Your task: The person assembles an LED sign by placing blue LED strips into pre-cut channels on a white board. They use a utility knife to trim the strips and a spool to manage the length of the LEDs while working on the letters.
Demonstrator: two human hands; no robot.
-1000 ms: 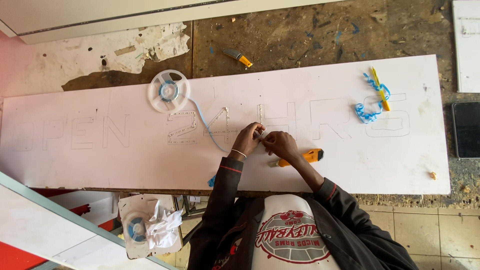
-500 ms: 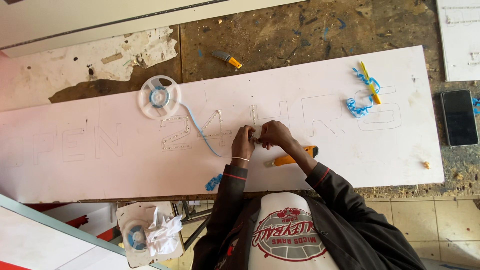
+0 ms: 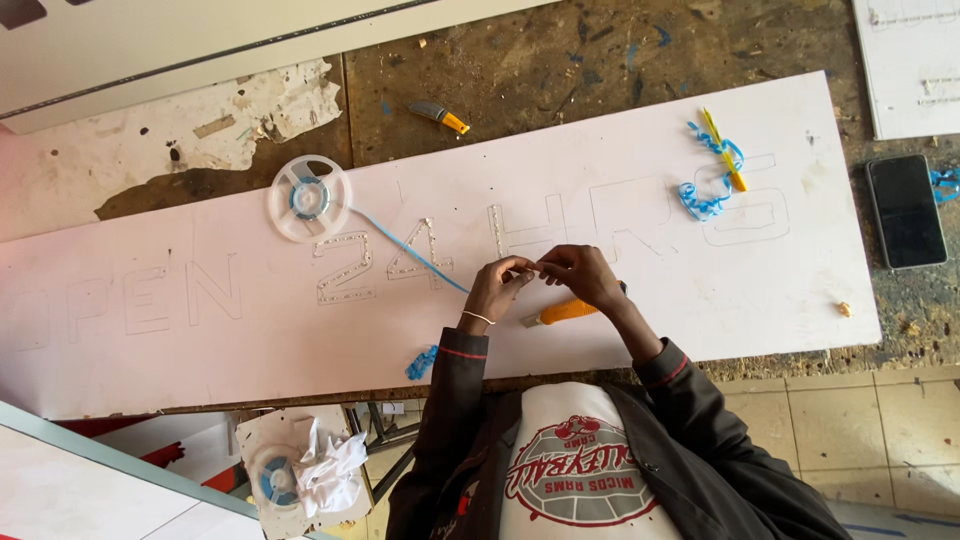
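Observation:
A long white sign board [image 3: 200,330] lies across the workbench, with outlined letters and digits on it. My left hand [image 3: 495,292] and my right hand [image 3: 582,274] meet over the middle of the board, fingertips pinched together on the end of a thin strip [image 3: 528,272]. A blue strip [image 3: 410,250] runs from my left hand back to a clear reel [image 3: 309,197] on the board's far edge. An orange utility knife [image 3: 562,313] lies on the board just under my right hand. Two digit outlines [image 3: 345,268] beside the blue strip are filled with small dots.
Blue strip scraps and a yellow tool [image 3: 722,150] lie on the board at right. A second orange knife [image 3: 440,115] sits on the stained bench behind. A dark phone [image 3: 905,210] rests at the right edge. Another reel with crumpled paper [image 3: 300,475] is below the bench.
My hands stay pinched together over the same spot on the board. The view has shifted slightly; nothing else has moved.

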